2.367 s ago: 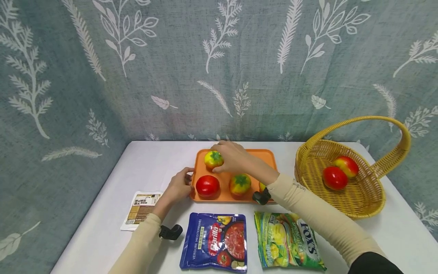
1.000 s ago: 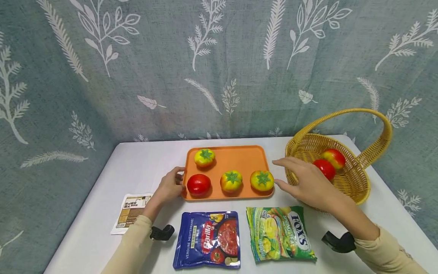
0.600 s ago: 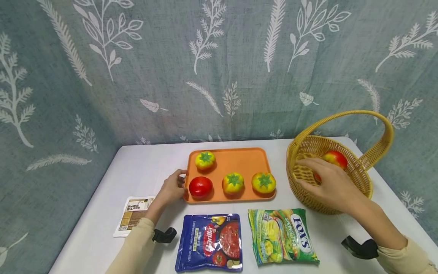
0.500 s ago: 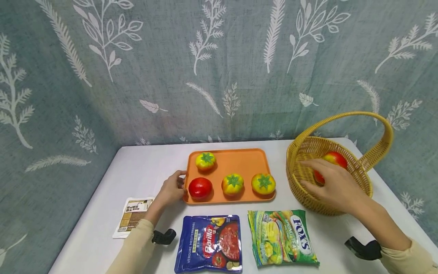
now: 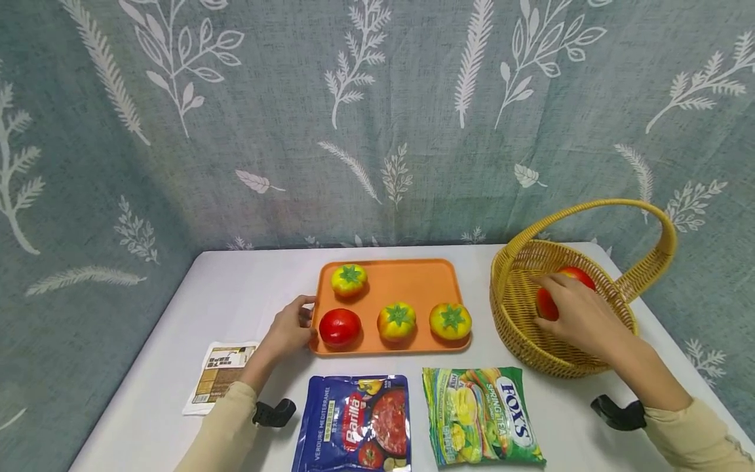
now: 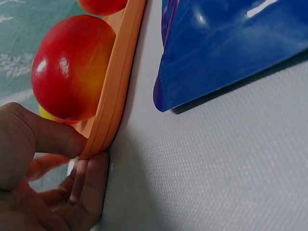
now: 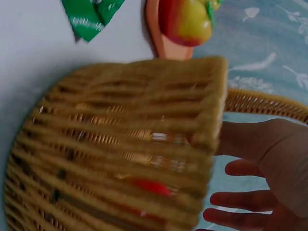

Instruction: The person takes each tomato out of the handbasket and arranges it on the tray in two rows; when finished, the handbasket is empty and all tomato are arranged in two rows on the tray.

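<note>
My left hand (image 5: 290, 326) pinches the left edge of an orange tray (image 5: 413, 278); in the left wrist view the thumb lies over the rim and the fingers are outside it. A glossy red fruit (image 5: 340, 328) sits on the tray near that hand. Beside it are three yellow-and-red fruits with green leafy tops: back left (image 5: 349, 280), front middle (image 5: 396, 322) and front right (image 5: 451, 321). My right hand (image 5: 580, 318) reaches into a wicker basket (image 5: 501, 295), fingers parted around a red fruit (image 5: 546, 304). Another red fruit (image 5: 580, 275) lies behind, partly hidden by the hand.
The basket's tall handle (image 5: 613, 202) arches over its right side. In front of the tray lie a blue Parilla pouch (image 5: 355, 423) and a green Fox's bag (image 5: 482, 416). A brown-and-white packet (image 5: 221, 373) is at left. A patterned curtain (image 5: 377, 131) hangs behind the table.
My right hand has left the fruit at the tray's back left, swung right to the basket, and dipped toward the red fruit inside. The left hand stays at the tray's edge.
</note>
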